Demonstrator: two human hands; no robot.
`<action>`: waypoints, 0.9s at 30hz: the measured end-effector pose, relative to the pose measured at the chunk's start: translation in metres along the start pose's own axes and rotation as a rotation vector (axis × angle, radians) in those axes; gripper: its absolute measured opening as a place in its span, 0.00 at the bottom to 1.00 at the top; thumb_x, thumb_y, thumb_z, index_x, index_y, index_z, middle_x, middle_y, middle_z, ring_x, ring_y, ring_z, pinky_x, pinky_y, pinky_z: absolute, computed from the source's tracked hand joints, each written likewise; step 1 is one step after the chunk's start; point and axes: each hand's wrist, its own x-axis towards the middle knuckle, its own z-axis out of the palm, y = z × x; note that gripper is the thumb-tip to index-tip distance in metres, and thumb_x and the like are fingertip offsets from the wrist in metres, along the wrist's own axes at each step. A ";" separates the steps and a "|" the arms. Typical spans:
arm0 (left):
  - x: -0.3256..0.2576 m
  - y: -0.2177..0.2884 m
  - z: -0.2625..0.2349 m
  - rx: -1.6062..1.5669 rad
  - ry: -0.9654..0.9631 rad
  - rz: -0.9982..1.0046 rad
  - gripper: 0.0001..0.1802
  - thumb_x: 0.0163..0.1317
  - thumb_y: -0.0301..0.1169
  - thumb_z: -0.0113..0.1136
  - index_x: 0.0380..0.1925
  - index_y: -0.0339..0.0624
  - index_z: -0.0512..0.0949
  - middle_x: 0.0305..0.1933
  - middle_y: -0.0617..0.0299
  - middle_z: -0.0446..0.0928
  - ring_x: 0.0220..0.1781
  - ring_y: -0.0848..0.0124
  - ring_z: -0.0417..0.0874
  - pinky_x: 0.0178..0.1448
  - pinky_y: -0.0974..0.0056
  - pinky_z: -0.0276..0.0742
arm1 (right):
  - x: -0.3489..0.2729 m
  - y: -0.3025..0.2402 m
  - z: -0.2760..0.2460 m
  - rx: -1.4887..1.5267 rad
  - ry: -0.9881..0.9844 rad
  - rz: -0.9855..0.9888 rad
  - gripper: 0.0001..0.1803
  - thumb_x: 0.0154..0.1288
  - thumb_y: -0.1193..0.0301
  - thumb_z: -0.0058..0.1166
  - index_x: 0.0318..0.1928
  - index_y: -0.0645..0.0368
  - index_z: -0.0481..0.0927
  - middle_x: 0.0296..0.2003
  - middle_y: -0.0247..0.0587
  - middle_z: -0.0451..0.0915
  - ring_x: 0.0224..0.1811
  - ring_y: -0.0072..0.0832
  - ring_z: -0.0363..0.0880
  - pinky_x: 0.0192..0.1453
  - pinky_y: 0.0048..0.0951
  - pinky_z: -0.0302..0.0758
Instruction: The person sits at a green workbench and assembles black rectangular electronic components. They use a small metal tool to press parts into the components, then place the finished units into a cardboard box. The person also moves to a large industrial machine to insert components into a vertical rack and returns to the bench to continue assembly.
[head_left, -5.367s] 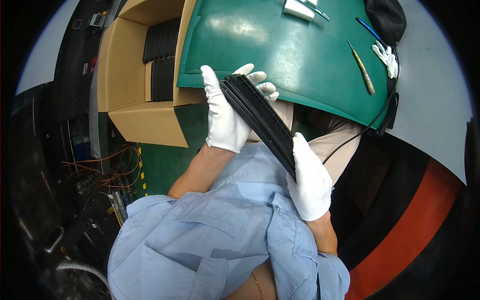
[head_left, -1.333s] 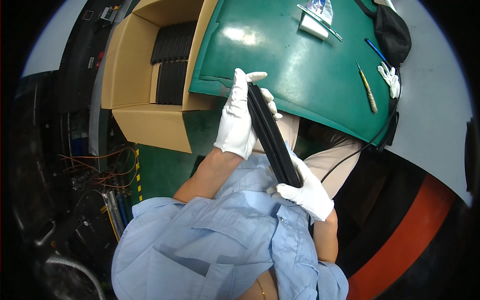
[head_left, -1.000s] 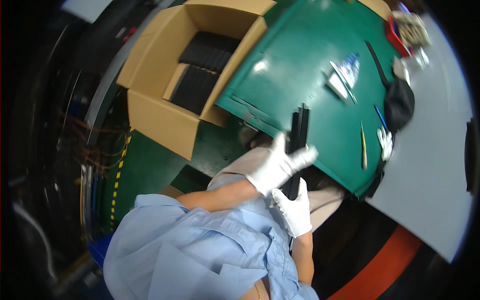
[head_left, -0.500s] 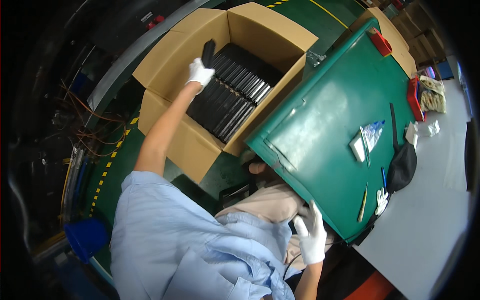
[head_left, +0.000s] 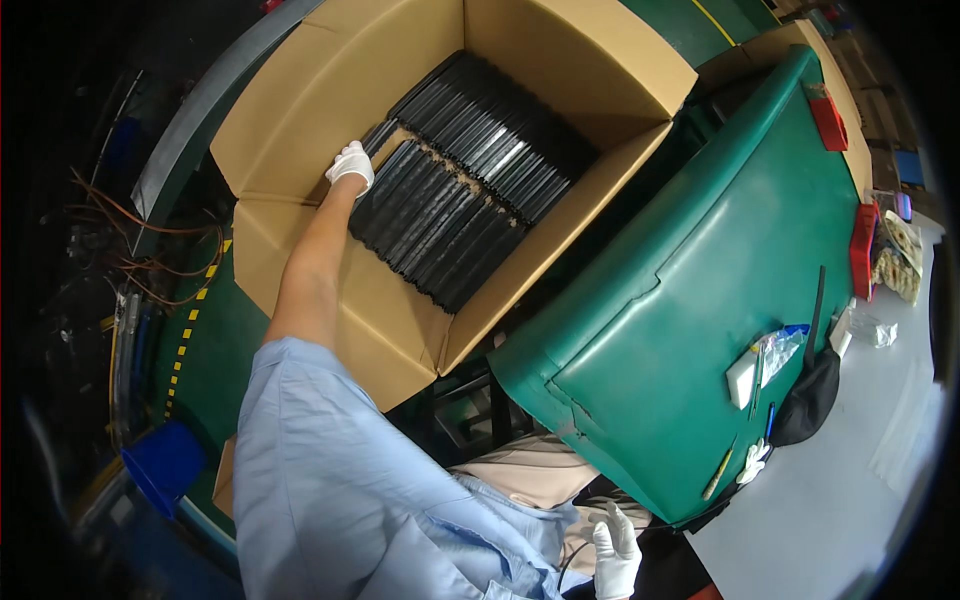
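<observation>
A large open cardboard box (head_left: 300,120) stands on the floor to my left, packed with two rows of long black strips (head_left: 470,190) standing on edge. My left hand (head_left: 350,165), in a white glove, reaches deep into the box. Its fingers curl over a black strip (head_left: 385,140) at the near-left end of the rows, pressed in among the others. My right hand (head_left: 615,548), also gloved, hangs low by my lap under the edge of the green table (head_left: 680,300). Its fingers are spread and hold nothing.
On the green table's right side lie a white block (head_left: 742,375), a clear plastic bag (head_left: 780,350), a black pouch (head_left: 808,400) and red trays (head_left: 862,250). Loose cables (head_left: 130,260) and a blue bin (head_left: 165,462) sit on the floor at left.
My left hand carried a black strip from in front of me over to the box and has lowered it into the rows. My right hand let go and dropped to my lap.
</observation>
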 end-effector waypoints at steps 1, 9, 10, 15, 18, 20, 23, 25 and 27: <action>0.003 0.001 0.004 0.008 -0.002 -0.008 0.26 0.66 0.29 0.59 0.65 0.46 0.68 0.71 0.51 0.69 0.74 0.54 0.71 0.69 0.44 0.73 | -0.001 -0.008 0.002 0.015 -0.009 0.052 0.26 0.74 0.61 0.56 0.68 0.56 0.75 0.63 0.47 0.79 0.62 0.35 0.78 0.66 0.34 0.73; 0.014 0.002 0.028 0.020 -0.022 0.013 0.26 0.65 0.27 0.59 0.64 0.47 0.70 0.71 0.51 0.66 0.73 0.52 0.70 0.70 0.43 0.73 | 0.015 0.004 0.007 0.056 -0.038 -0.110 0.25 0.74 0.69 0.56 0.69 0.60 0.73 0.65 0.45 0.77 0.62 0.34 0.77 0.64 0.31 0.76; 0.015 0.002 0.028 0.028 -0.041 0.022 0.26 0.65 0.27 0.59 0.64 0.47 0.70 0.71 0.51 0.66 0.73 0.52 0.70 0.70 0.43 0.73 | 0.016 0.008 0.006 0.039 -0.030 -0.083 0.25 0.74 0.69 0.56 0.69 0.60 0.73 0.65 0.45 0.77 0.62 0.34 0.77 0.64 0.32 0.76; 0.004 0.008 0.020 0.033 -0.187 0.049 0.39 0.63 0.28 0.59 0.74 0.47 0.58 0.76 0.49 0.62 0.76 0.51 0.66 0.75 0.44 0.68 | 0.020 0.075 -0.015 0.481 -0.015 0.138 0.25 0.73 0.68 0.57 0.66 0.63 0.74 0.63 0.47 0.78 0.61 0.37 0.78 0.65 0.33 0.75; 0.008 0.006 0.032 -0.064 -0.251 -0.012 0.47 0.60 0.31 0.57 0.79 0.47 0.48 0.81 0.50 0.55 0.80 0.50 0.59 0.79 0.43 0.60 | 0.003 0.054 -0.024 0.226 0.167 0.130 0.22 0.73 0.66 0.57 0.61 0.67 0.78 0.59 0.46 0.81 0.57 0.38 0.79 0.63 0.35 0.76; 0.007 0.005 0.045 -0.079 -0.239 -0.029 0.51 0.58 0.33 0.56 0.80 0.48 0.41 0.82 0.52 0.52 0.82 0.51 0.56 0.81 0.38 0.54 | -0.024 0.037 -0.029 -0.164 0.310 -0.073 0.21 0.74 0.67 0.56 0.59 0.68 0.78 0.55 0.48 0.82 0.53 0.38 0.81 0.59 0.35 0.79; 0.002 0.002 0.040 -0.091 -0.225 -0.011 0.50 0.57 0.33 0.57 0.79 0.49 0.44 0.82 0.52 0.52 0.81 0.50 0.57 0.80 0.37 0.54 | -0.059 0.104 -0.043 0.077 0.715 -0.334 0.15 0.74 0.72 0.56 0.54 0.71 0.80 0.49 0.54 0.84 0.45 0.35 0.85 0.50 0.32 0.82; 0.014 -0.007 0.049 -0.140 -0.126 0.013 0.48 0.55 0.32 0.58 0.77 0.47 0.50 0.80 0.49 0.56 0.80 0.50 0.60 0.79 0.38 0.58 | -0.097 0.227 -0.083 0.042 1.009 0.088 0.24 0.80 0.70 0.29 0.68 0.62 0.71 0.61 0.51 0.77 0.58 0.51 0.77 0.62 0.51 0.79; -0.004 0.032 0.023 -0.107 -0.071 0.034 0.44 0.54 0.32 0.59 0.74 0.45 0.56 0.77 0.47 0.61 0.79 0.50 0.62 0.79 0.43 0.61 | -0.164 0.275 -0.062 -0.337 1.473 0.195 0.29 0.75 0.60 0.55 0.67 0.65 0.71 0.65 0.60 0.74 0.60 0.51 0.77 0.63 0.48 0.80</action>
